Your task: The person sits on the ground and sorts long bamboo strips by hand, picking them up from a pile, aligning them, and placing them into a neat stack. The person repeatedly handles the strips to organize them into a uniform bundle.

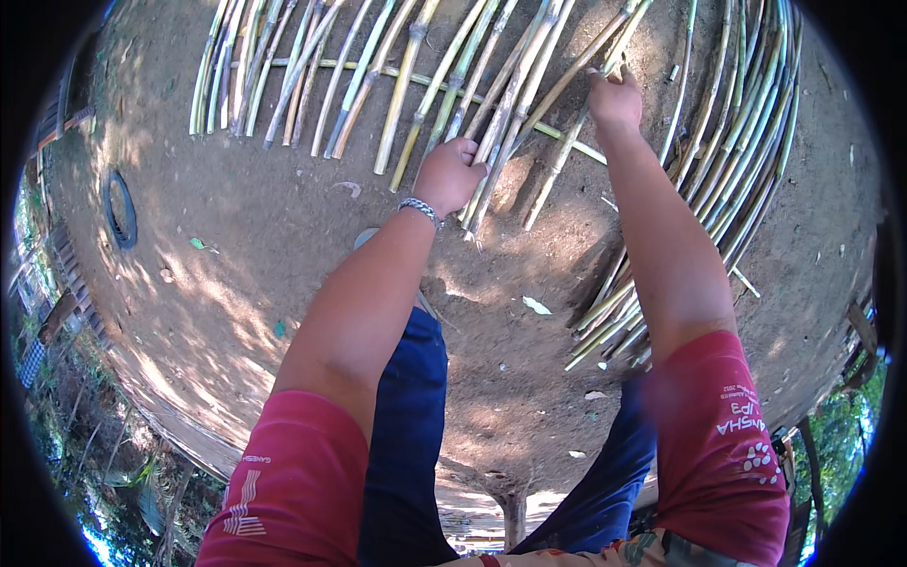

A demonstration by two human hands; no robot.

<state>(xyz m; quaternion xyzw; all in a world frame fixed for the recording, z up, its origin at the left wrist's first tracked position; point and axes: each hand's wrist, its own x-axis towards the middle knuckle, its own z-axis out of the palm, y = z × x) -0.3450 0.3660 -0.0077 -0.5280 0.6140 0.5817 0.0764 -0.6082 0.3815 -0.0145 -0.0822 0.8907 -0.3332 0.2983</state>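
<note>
Long bamboo poles (408,85) lie side by side on bare earth in front of me, above a thin greenish cross pole (578,145). My left hand (452,177), with a bracelet at the wrist, has its fingers closed on the near end of a bamboo pole (518,109) in a tight cluster. Farther off to the right, my right hand (615,97) is closed at another bamboo pole (624,40); part of its grip is hidden by the hand itself. Below it, a pole end (553,177) slants toward me, crossing the thin pole.
A large curved pile of bamboo poles (746,142) lies on the right, its near ends beside my right forearm. On the left a dark ring (129,203) rests on the dirt. Scattered leaves, including a pale one (537,305), dot the ground near my legs.
</note>
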